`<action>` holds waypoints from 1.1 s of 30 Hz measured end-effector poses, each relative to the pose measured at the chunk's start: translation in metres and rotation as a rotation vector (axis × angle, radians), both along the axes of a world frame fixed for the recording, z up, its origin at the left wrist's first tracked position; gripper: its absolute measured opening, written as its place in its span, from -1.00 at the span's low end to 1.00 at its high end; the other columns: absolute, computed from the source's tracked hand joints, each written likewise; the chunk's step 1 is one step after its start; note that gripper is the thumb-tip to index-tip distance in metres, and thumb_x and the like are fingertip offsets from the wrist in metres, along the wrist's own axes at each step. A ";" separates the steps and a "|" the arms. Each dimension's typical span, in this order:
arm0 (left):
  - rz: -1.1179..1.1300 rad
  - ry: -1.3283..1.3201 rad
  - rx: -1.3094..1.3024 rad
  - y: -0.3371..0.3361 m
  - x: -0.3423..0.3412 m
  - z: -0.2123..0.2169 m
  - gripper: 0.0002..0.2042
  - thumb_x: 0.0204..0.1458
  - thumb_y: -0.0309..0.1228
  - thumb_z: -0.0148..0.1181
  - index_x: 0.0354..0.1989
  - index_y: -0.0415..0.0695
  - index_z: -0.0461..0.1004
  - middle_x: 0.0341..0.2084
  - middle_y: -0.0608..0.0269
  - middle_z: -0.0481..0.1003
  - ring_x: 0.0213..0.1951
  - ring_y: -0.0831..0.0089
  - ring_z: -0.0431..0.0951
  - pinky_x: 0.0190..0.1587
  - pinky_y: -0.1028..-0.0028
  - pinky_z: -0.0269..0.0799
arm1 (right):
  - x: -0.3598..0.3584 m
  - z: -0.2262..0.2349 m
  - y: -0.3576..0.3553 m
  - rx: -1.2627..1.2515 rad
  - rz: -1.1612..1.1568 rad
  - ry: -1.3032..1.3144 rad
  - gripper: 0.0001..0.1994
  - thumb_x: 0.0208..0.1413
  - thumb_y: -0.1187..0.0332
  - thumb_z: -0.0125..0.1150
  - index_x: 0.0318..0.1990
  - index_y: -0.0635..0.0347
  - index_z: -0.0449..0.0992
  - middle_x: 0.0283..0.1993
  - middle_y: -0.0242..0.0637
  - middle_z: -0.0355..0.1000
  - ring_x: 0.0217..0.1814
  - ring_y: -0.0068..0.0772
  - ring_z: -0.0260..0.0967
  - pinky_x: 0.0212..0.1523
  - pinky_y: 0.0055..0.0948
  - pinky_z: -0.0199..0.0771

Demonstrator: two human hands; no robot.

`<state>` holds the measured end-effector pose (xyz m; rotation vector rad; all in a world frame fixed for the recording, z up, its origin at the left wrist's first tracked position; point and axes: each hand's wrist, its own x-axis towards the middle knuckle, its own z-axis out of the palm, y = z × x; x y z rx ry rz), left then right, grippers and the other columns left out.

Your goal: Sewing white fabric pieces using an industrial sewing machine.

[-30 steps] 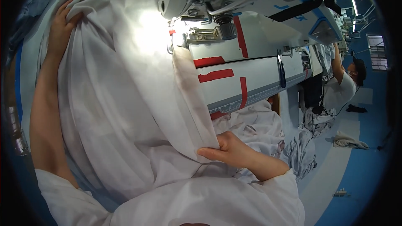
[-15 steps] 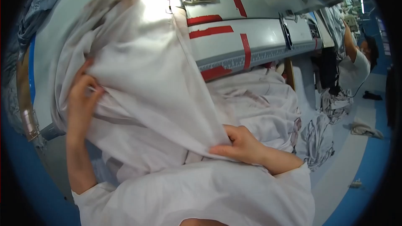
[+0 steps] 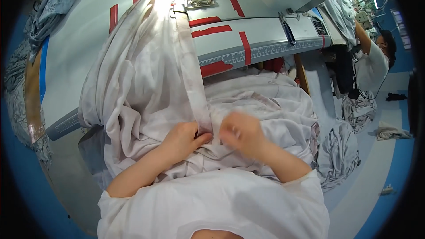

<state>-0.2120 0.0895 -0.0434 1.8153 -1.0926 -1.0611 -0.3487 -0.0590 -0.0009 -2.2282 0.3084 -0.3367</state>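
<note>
A large pale, off-white cloth (image 3: pixel 137 79) runs from the sewing machine (image 3: pixel 177 0) down over the table edge into my lap. Along its right side a flat folded band (image 3: pixel 189 68) stretches straight from the lit needle area toward me. My left hand (image 3: pixel 183 140) pinches the lower end of this band between thumb and fingers. Just right of it, my right hand (image 3: pixel 241 135) is raised over the bunched cloth with curled fingers. Motion smears it, so whether it holds any fabric is unclear.
Red tape strips (image 3: pixel 214 31) mark the pale machine table. A ruler scale (image 3: pixel 261 54) follows its front edge, and dark snips (image 3: pixel 287 28) lie on top. Blue-grey garments (image 3: pixel 59 2) sit at the far left. A co-worker (image 3: pixel 374 64) is at the right, near cloth heaps (image 3: pixel 338 152).
My left hand moved from the cloth's left side rightward to the band's end. My right hand lifted from the cloth's edge. The spread cloth has dropped into gathered folds, with the band now straight.
</note>
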 end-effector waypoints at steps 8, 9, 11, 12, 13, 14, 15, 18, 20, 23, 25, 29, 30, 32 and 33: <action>0.084 0.204 0.025 0.013 0.043 0.073 -0.76 -0.02 -0.38 0.22 -0.20 -0.22 0.48 -0.40 0.10 0.49 -0.28 0.32 0.54 -0.21 0.45 0.40 | 0.044 0.007 -0.001 1.269 -0.088 0.510 -0.82 0.07 0.32 0.19 -0.26 0.25 0.53 -0.41 -0.50 0.44 -0.44 -0.76 0.29 -0.49 -0.63 0.31; 0.370 0.025 -0.254 0.018 0.065 0.071 -0.63 -0.05 -0.40 0.24 -0.05 -0.24 0.39 -0.09 0.05 0.41 -0.02 0.22 0.43 0.03 0.41 0.31 | 0.038 0.007 -0.003 1.259 -0.086 0.518 -0.82 0.07 0.32 0.19 -0.26 0.25 0.53 -0.41 -0.50 0.44 -0.44 -0.76 0.29 -0.49 -0.63 0.31; 0.594 -0.985 -0.061 0.029 0.125 0.052 -0.54 -0.07 -0.39 0.26 0.03 -0.24 0.34 0.14 0.05 0.24 0.19 0.13 0.21 0.18 0.34 0.19 | 0.031 0.008 -0.005 0.875 0.011 0.496 -0.81 0.09 0.27 0.16 -0.37 0.23 0.51 -0.58 -0.55 0.31 -0.62 -0.76 0.13 -0.64 -0.64 0.15; 0.624 -1.212 0.050 0.045 0.155 0.030 -0.54 -0.07 -0.40 0.25 0.04 -0.23 0.34 0.17 0.07 0.21 0.24 0.11 0.14 0.20 0.32 0.16 | 0.036 0.019 -0.002 0.878 -0.045 0.542 -0.78 0.09 0.27 0.16 -0.47 0.24 0.49 -0.64 -0.58 0.24 -0.62 -0.78 0.06 -0.64 -0.63 0.06; 0.634 -1.201 0.051 0.049 0.172 0.025 -0.54 -0.07 -0.40 0.25 0.04 -0.23 0.34 0.17 0.07 0.21 0.24 0.11 0.14 0.20 0.32 0.16 | 0.037 0.018 -0.003 0.870 -0.044 0.553 -0.78 0.09 0.27 0.16 -0.47 0.24 0.49 -0.64 -0.58 0.24 -0.62 -0.78 0.06 -0.64 -0.63 0.06; 0.676 -1.062 -0.015 0.049 0.185 0.024 -0.55 -0.06 -0.40 0.25 0.04 -0.21 0.34 0.17 0.10 0.21 0.25 0.12 0.13 0.18 0.31 0.20 | 0.037 0.017 -0.006 0.856 -0.035 0.552 -0.82 0.08 0.31 0.19 -0.44 0.25 0.51 -0.61 -0.59 0.28 -0.58 -0.80 0.08 -0.61 -0.65 0.08; 0.715 -0.921 -0.080 0.046 0.194 0.024 -0.55 -0.06 -0.40 0.25 0.05 -0.19 0.35 0.18 0.13 0.21 0.25 0.13 0.13 0.16 0.31 0.24 | 0.036 0.018 -0.008 0.844 -0.027 0.550 -0.85 0.06 0.35 0.21 -0.41 0.26 0.53 -0.58 -0.60 0.31 -0.55 -0.81 0.11 -0.59 -0.67 0.10; 0.697 -0.817 -0.156 0.026 0.211 0.031 -0.58 -0.06 -0.38 0.25 0.02 -0.17 0.38 0.17 0.20 0.24 0.24 0.18 0.17 0.09 0.33 0.32 | 0.039 0.022 -0.013 0.795 -0.042 0.586 -0.88 0.04 0.39 0.22 -0.40 0.28 0.53 -0.56 -0.60 0.32 -0.53 -0.80 0.13 -0.56 -0.66 0.14; 0.675 -0.875 -0.158 0.021 0.230 0.020 -0.60 -0.05 -0.37 0.25 0.00 -0.18 0.41 0.16 0.21 0.26 0.22 0.20 0.20 0.06 0.35 0.34 | 0.038 0.020 -0.015 0.761 -0.026 0.596 -0.88 0.03 0.40 0.23 -0.39 0.29 0.53 -0.56 -0.59 0.33 -0.52 -0.79 0.15 -0.54 -0.66 0.16; 0.654 -0.952 -0.152 0.009 0.245 0.014 -0.62 -0.05 -0.36 0.25 -0.03 -0.19 0.44 0.15 0.21 0.28 0.19 0.23 0.25 0.05 0.36 0.36 | 0.044 0.027 -0.022 0.711 -0.011 0.619 -0.88 0.03 0.41 0.23 -0.37 0.30 0.54 -0.55 -0.57 0.35 -0.49 -0.77 0.17 -0.50 -0.65 0.21; 0.658 -0.966 -0.142 0.000 0.250 0.016 -0.63 -0.04 -0.36 0.24 -0.03 -0.19 0.44 0.14 0.21 0.29 0.17 0.23 0.28 0.06 0.36 0.35 | 0.048 0.032 -0.027 0.694 -0.015 0.639 -0.88 0.02 0.41 0.23 -0.36 0.30 0.54 -0.55 -0.55 0.37 -0.48 -0.76 0.19 -0.48 -0.64 0.23; 0.694 -0.863 -0.111 -0.018 0.264 0.023 -0.60 -0.03 -0.32 0.24 -0.01 -0.20 0.43 0.14 0.21 0.28 0.15 0.25 0.31 0.06 0.37 0.35 | 0.051 0.033 -0.034 0.654 0.008 0.616 -0.87 0.01 0.41 0.23 -0.35 0.30 0.54 -0.54 -0.47 0.42 -0.48 -0.73 0.22 -0.47 -0.61 0.26; 0.693 -0.877 -0.108 -0.023 0.268 0.022 -0.59 -0.02 -0.31 0.23 0.01 -0.21 0.41 0.14 0.21 0.29 0.14 0.26 0.32 0.06 0.38 0.35 | 0.052 0.033 -0.036 0.644 0.016 0.613 -0.87 0.01 0.41 0.24 -0.34 0.30 0.54 -0.53 -0.45 0.43 -0.48 -0.72 0.23 -0.47 -0.61 0.27; 0.683 -0.943 -0.124 -0.025 0.280 0.017 -0.58 -0.01 -0.31 0.22 0.02 -0.21 0.40 0.14 0.21 0.29 0.13 0.27 0.34 0.06 0.38 0.35 | 0.058 0.036 -0.040 0.635 0.037 0.626 -0.87 0.01 0.41 0.23 -0.34 0.30 0.54 -0.53 -0.43 0.44 -0.49 -0.71 0.24 -0.47 -0.60 0.27; 0.668 -1.013 -0.144 -0.025 0.285 0.014 -0.57 0.00 -0.30 0.22 0.04 -0.21 0.39 0.13 0.21 0.29 0.11 0.27 0.35 0.06 0.39 0.36 | 0.061 0.037 -0.042 0.626 0.055 0.632 -0.86 0.01 0.40 0.23 -0.34 0.30 0.54 -0.53 -0.41 0.44 -0.49 -0.70 0.25 -0.47 -0.60 0.28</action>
